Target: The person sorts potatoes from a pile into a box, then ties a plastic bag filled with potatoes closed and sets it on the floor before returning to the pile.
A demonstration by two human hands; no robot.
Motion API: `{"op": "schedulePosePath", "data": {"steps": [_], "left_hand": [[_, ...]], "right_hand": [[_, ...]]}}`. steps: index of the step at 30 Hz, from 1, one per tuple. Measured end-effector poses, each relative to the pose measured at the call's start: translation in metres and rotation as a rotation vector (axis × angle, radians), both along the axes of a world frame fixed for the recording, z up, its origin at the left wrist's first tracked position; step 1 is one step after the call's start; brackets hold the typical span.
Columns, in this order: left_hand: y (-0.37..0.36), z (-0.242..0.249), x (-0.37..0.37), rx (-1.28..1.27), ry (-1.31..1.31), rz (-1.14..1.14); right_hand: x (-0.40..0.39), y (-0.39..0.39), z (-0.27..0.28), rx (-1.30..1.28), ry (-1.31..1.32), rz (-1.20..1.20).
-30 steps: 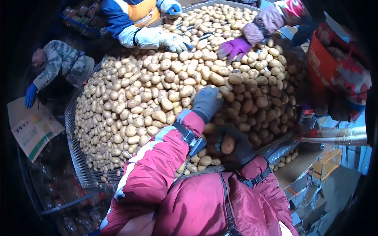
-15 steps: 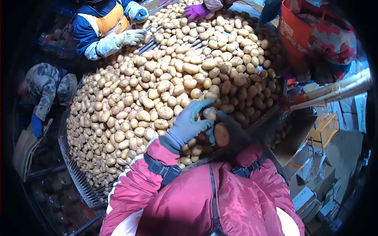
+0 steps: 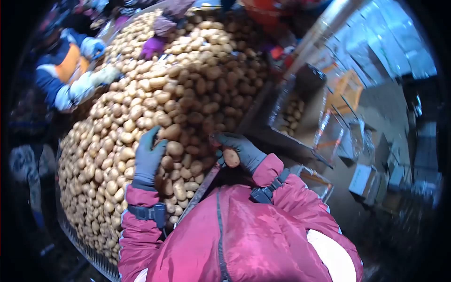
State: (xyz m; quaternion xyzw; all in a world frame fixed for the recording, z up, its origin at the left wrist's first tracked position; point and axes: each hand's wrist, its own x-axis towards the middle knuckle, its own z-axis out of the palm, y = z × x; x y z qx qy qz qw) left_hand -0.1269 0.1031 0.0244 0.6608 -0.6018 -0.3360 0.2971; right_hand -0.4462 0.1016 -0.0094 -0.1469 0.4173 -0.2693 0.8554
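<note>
Sorting step: right hand (image 3: 237, 151) grips a potato (image 3: 230, 158) (fingers curled); left hand (image 3: 149, 157) rests open on the pile (image 3: 141, 108); next, carrying it aside.

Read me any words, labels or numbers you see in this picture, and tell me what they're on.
None can be read.
The cartons at right show no legible print; the picture is blurred there.
The gloves on the left hand and the right hand and the red jacket show no lettering.
</note>
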Motion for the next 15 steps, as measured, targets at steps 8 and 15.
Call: {"op": "schedulePosePath", "data": {"steps": [8, 15], "left_hand": [[-0.016, -0.025, 0.0, -0.116, 0.072, -0.037], [-0.016, -0.037, -0.02, -0.173, -0.035, -0.118]], "right_hand": [[-0.125, 0.088, -0.032, 0.073, 0.175, -0.45], [-0.239, 0.227, -0.041, 0.165, 0.629, -0.705]]}}
